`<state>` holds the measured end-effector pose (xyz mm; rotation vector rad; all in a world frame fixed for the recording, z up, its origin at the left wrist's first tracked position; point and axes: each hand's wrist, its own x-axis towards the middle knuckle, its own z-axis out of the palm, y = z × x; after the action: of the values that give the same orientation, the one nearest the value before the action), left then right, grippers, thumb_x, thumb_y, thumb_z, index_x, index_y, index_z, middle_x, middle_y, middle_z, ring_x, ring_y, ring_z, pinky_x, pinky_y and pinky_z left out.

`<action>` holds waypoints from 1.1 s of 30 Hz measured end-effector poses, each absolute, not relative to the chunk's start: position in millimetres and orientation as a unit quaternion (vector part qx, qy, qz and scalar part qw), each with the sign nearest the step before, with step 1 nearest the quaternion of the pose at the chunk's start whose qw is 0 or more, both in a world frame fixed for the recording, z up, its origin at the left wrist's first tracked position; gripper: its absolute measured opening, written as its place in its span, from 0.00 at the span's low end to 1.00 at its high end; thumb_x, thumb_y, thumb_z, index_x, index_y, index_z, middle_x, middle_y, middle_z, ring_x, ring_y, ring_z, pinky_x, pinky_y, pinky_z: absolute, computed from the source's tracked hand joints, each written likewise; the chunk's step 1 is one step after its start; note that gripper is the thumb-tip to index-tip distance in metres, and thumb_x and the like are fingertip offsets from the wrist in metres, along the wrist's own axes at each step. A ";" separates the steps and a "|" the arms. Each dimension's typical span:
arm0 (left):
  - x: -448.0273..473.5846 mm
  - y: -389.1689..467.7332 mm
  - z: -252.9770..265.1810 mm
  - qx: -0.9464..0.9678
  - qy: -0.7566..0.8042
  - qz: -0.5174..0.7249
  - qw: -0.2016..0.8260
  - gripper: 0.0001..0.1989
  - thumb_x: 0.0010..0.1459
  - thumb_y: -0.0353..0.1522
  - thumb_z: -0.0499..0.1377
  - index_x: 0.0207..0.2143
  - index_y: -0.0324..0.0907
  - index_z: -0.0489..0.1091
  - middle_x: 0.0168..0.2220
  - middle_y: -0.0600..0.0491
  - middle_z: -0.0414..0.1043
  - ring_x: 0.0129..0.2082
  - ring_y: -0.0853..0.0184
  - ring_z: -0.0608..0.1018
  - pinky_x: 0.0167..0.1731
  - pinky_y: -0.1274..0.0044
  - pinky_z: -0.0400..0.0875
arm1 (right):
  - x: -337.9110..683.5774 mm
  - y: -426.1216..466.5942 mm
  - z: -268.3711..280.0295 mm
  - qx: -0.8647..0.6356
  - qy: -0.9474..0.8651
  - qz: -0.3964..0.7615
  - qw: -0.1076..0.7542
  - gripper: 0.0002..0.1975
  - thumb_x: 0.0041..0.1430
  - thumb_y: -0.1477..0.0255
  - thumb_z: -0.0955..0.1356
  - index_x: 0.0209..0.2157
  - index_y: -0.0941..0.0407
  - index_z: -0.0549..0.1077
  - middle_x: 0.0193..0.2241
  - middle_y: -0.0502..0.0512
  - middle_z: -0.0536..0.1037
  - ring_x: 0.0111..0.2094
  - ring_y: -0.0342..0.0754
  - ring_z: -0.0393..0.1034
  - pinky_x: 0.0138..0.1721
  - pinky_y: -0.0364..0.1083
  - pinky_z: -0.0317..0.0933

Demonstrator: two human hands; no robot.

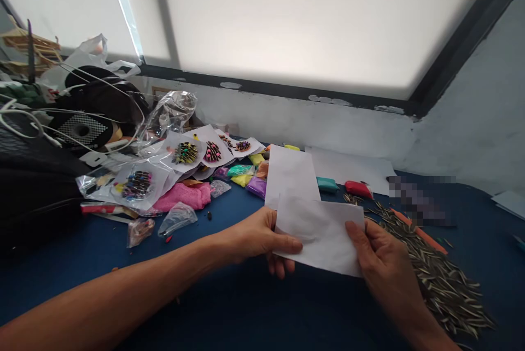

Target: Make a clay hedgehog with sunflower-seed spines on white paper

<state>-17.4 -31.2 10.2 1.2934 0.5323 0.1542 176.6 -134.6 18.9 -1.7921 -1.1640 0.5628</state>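
Observation:
Both hands hold a small white sheet of paper above the blue table. My left hand grips its left edge, thumb on top and fingers underneath. At the right edge, my right hand pinches the paper between thumb and fingers. Behind it lies another white sheet, partly covered by the held one. A heap of striped sunflower seeds spreads beside and beyond my right hand, with an orange stick-like tool lying across its far part.
Several white papers bearing seed clusters with coloured tips lie at the left, near a pink cloth. Coloured clay packets, such as a red one and a teal one, sit farther back. A black bag and cables crowd the far left.

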 end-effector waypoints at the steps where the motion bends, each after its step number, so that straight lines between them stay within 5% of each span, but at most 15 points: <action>1: -17.5 -31.7 10.5 0.599 0.242 0.070 0.760 0.19 0.45 0.43 0.68 0.26 0.35 0.71 0.20 0.53 0.72 0.16 0.74 0.73 0.17 0.83 0.67 | 177.1 -134.2 19.3 -0.726 -0.477 0.215 0.446 0.23 0.55 0.49 0.63 0.34 0.55 0.73 0.25 0.52 0.75 0.26 0.50 0.68 0.24 0.45 0.62; 6: -18.8 -23.6 12.2 0.636 0.287 0.091 0.711 0.17 0.50 0.42 0.65 0.27 0.37 0.67 0.16 0.58 0.67 0.12 0.76 0.67 0.13 0.85 0.60 | 187.5 -131.4 21.5 -0.743 -0.479 0.177 0.433 0.20 0.57 0.51 0.63 0.29 0.54 0.71 0.22 0.51 0.73 0.24 0.48 0.65 0.23 0.45 0.58; 10: -23.4 -3.0 18.4 0.672 0.354 0.236 0.606 0.13 0.57 0.40 0.60 0.35 0.38 0.66 0.17 0.60 0.67 0.12 0.76 0.65 0.13 0.84 0.55 | 194.3 -131.0 24.7 -0.732 -0.474 0.223 0.435 0.21 0.56 0.51 0.64 0.33 0.55 0.72 0.24 0.52 0.74 0.25 0.49 0.68 0.23 0.45 0.59; 14: -26.1 0.2 30.8 0.729 0.319 0.288 0.532 0.17 0.56 0.41 0.60 0.40 0.36 0.70 0.35 0.50 0.74 0.31 0.71 0.75 0.27 0.81 0.66 | 187.3 -133.2 20.7 -0.662 -0.504 0.396 0.388 0.21 0.54 0.51 0.68 0.37 0.55 0.73 0.25 0.51 0.76 0.24 0.47 0.68 0.22 0.44 0.59; 16: -23.6 -7.6 34.6 0.765 0.266 0.208 0.548 0.23 0.53 0.42 0.63 0.47 0.38 0.70 0.42 0.48 0.74 0.39 0.68 0.75 0.35 0.79 0.68 | 181.7 -134.4 16.8 -0.630 -0.523 0.447 0.361 0.21 0.54 0.51 0.68 0.36 0.55 0.73 0.26 0.51 0.76 0.24 0.45 0.68 0.22 0.42 0.58; 19: -15.5 -19.2 33.8 0.782 0.198 0.108 0.582 0.16 0.52 0.40 0.63 0.37 0.36 0.73 0.31 0.53 0.72 0.29 0.71 0.72 0.26 0.81 0.63 | 177.1 -135.1 12.8 -0.609 -0.529 0.470 0.357 0.23 0.54 0.49 0.68 0.32 0.56 0.72 0.25 0.51 0.74 0.23 0.42 0.66 0.22 0.40 0.56; 22: -7.7 -22.0 29.3 0.749 0.216 0.143 0.610 0.11 0.52 0.36 0.61 0.26 0.37 0.68 0.24 0.56 0.66 0.23 0.74 0.67 0.22 0.82 0.58 | 178.7 -133.7 11.7 -0.614 -0.499 0.479 0.381 0.23 0.52 0.49 0.70 0.34 0.56 0.71 0.22 0.48 0.72 0.21 0.40 0.64 0.20 0.40 0.55; 28: -6.3 -18.4 19.9 0.647 0.307 0.273 0.643 0.10 0.52 0.35 0.61 0.28 0.38 0.63 0.25 0.57 0.65 0.22 0.75 0.67 0.21 0.83 0.60 | 179.4 -129.9 7.5 -0.622 -0.470 0.478 0.404 0.25 0.49 0.47 0.70 0.26 0.57 0.68 0.19 0.46 0.69 0.16 0.36 0.60 0.17 0.39 0.50; 33: -10.1 -13.7 14.0 0.646 0.289 0.245 0.663 0.17 0.48 0.38 0.65 0.35 0.36 0.68 0.30 0.52 0.71 0.26 0.71 0.72 0.23 0.82 0.61 | 175.0 -131.1 6.5 -0.620 -0.476 0.473 0.407 0.24 0.53 0.47 0.67 0.29 0.56 0.67 0.18 0.43 0.66 0.17 0.36 0.57 0.18 0.38 0.49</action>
<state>-10.1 -13.7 14.0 1.4603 0.6532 0.5536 175.0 -131.1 6.5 -1.5623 -1.2006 1.1928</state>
